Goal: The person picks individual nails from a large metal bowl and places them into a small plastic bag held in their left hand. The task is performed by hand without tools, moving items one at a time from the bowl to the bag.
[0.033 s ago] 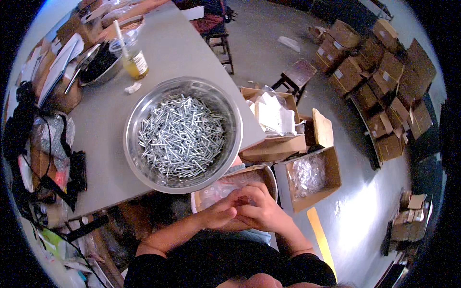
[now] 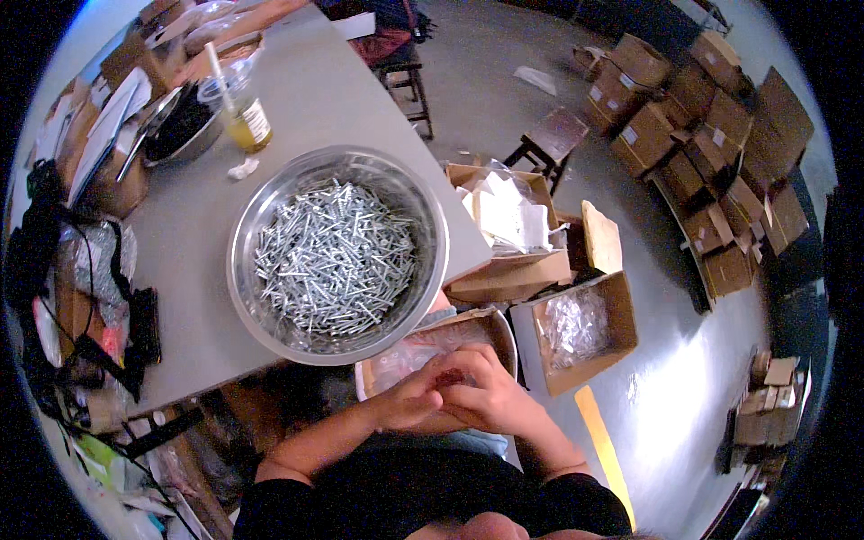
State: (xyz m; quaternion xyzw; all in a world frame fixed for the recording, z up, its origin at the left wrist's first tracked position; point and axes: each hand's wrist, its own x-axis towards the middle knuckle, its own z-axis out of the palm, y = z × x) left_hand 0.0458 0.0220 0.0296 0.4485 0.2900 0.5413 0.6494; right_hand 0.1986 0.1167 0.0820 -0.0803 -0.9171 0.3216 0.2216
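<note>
My left hand point(image 2: 407, 401) and my right hand point(image 2: 490, 396) meet in front of my body with their fingers bent together. A dark reddish patch shows between them; whether it is a held thing or shadow is unclear. Just beneath and beyond them is a pale-rimmed container point(image 2: 513, 353) with clear plastic bags point(image 2: 407, 358) in it. Ahead and to the left, a large steel bowl point(image 2: 245, 297) stands at the table's corner. It holds a heap of silvery screws or nails point(image 2: 337, 256), which neither hand touches.
The grey table point(image 2: 193, 333) carries a cup with a straw point(image 2: 245, 121), a crumpled tissue point(image 2: 243, 168) and clutter along its left side. An open carton of clear plastic pieces point(image 2: 576, 328) and a carton of white papers point(image 2: 508, 216) stand right. Beyond are a stool point(image 2: 555, 135) and stacked cardboard boxes point(image 2: 648, 135).
The view has shifted slightly, so the bowl and table sit a little farther left in the picture. My hands keep nearly the same pose.
</note>
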